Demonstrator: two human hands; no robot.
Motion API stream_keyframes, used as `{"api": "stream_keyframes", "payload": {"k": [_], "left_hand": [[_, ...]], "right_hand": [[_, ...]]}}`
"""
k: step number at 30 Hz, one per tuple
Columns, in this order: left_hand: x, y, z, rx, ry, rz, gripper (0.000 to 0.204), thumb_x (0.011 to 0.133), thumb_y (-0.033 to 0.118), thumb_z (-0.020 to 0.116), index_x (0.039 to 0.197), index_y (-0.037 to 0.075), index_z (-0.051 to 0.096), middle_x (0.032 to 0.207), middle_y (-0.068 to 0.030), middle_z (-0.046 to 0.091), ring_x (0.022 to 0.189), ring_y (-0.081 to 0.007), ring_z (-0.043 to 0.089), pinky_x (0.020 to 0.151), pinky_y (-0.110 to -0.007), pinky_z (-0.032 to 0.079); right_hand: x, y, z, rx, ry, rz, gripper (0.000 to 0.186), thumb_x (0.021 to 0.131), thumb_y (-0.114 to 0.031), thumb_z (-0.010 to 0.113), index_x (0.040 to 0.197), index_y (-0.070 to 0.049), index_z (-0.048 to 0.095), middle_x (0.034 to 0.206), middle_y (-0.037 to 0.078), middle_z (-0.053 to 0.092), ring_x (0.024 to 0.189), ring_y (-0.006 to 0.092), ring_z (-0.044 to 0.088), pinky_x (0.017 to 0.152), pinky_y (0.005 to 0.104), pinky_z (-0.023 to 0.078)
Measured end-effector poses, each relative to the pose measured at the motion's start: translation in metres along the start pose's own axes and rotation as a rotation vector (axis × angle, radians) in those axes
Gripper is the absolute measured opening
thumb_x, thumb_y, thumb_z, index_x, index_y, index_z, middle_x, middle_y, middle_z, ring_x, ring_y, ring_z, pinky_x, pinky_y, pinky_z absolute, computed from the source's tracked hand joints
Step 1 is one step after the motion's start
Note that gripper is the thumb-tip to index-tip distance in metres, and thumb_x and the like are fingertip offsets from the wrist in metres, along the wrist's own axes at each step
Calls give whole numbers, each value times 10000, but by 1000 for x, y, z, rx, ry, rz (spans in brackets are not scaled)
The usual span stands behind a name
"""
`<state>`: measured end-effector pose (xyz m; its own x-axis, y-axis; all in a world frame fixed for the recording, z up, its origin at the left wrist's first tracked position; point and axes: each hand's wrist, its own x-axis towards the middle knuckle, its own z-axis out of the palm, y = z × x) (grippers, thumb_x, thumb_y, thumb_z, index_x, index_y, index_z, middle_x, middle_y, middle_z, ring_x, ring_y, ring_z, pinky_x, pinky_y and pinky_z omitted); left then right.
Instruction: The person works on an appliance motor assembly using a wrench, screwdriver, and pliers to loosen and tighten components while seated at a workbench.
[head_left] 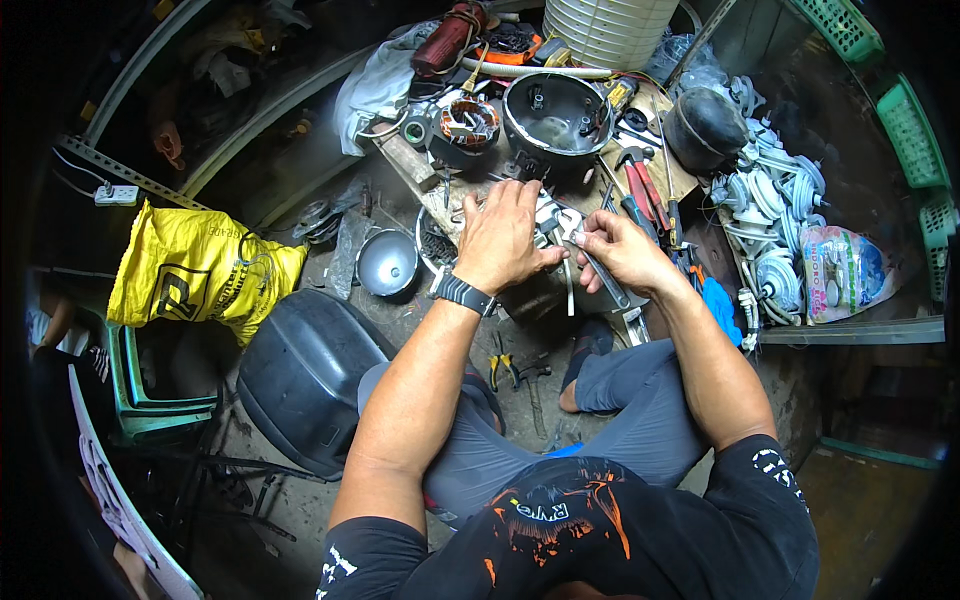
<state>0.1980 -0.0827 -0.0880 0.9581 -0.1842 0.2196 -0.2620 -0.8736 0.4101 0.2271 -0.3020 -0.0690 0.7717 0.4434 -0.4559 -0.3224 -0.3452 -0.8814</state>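
My right hand (628, 255) grips an adjustable wrench (608, 285), its jaw end up at the front edge of a cluttered workbench (405, 160). Beside the jaw, small metal parts (546, 215) are partly covered by my hands. My left hand (503, 235), with a black watch (464, 294) on the wrist, reaches over the bench edge. Its fingers are spread and the thumb points toward the wrench; whatever lies under the palm is hidden. Behind my hands sit a round black metal housing (545, 145) and a motor stator with copper windings (468, 122).
Red-handled pliers (645, 190) lie right of my hands. Several pale-blue motor parts (765, 200) are heaped farther right. On the floor are a grey bowl (387, 264), yellow-handled pliers (503, 365), a hammer (537, 395), a black case (310, 375) and a yellow sack (200, 270).
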Motion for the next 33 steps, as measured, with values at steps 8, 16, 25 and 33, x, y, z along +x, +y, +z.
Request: {"api": "stream_keyframes", "payload": {"k": [8,16,25,33], "left_hand": [[0,2,-3,0,-5,13,954,726,527,887,1458,35,523,1346,-167,610,1338,-346,541,1082,-567,375],[4,-3,1,-107,157,118,467,838,400,813,1242,187,715,1296,-54,643,1361,-306,532,1108,-640,351],[18,11,5,-48,160,200,171,883,174,748,1004,58,712,1165,-88,666,1186,-318,606,972,-491,483],[24,18,11,-49,227,246,196,912,155,732,987,12,621,1057,-153,608,1023,-370,606,898,-480,510]], "right_hand": [[30,-31,-47,-499,-207,-56,190,1070,-199,625,1129,-20,607,855,32,644,625,110,612,582,300,542],[30,-33,-65,-457,267,-313,202,1059,-214,619,1153,-35,608,817,21,640,654,99,609,589,277,502],[55,34,-65,-998,255,-102,404,946,-139,672,1317,6,605,1201,320,696,1188,460,663,1013,524,505],[82,53,-55,-1044,316,-296,352,874,-37,647,1216,37,610,1089,332,706,1084,491,682,940,555,531]]}}
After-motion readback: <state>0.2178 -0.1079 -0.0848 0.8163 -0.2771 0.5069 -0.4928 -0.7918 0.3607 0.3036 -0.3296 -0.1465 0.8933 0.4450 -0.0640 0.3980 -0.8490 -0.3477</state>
